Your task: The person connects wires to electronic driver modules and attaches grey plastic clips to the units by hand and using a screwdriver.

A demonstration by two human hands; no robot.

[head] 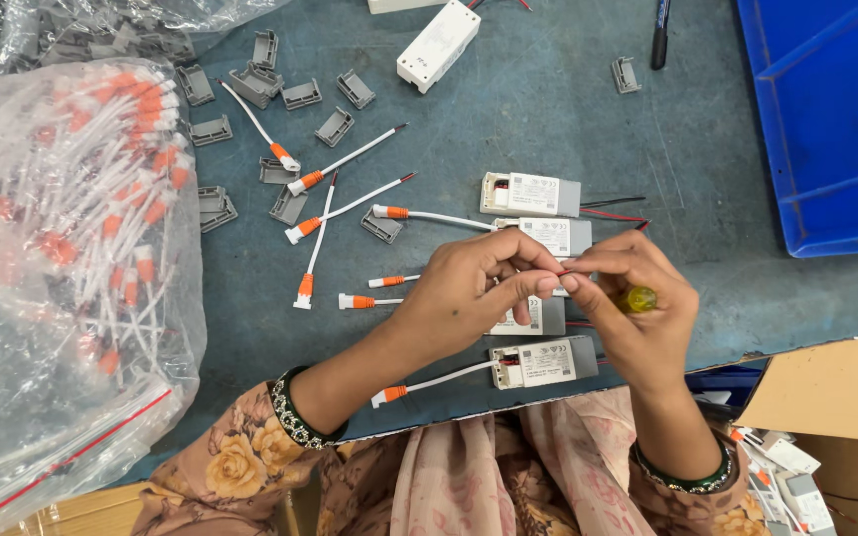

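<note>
left hand (469,293) and right hand (638,308) meet just above the white driver box (545,362) on the desk (548,109), fingers pinching a thin red wire (566,272): light, limp, best gripped near its end.

Blue-grey worktable (548,109) with driver boxes (531,195), orange-capped cables (340,161), grey clips (334,126), cable bag (62,258).
</note>
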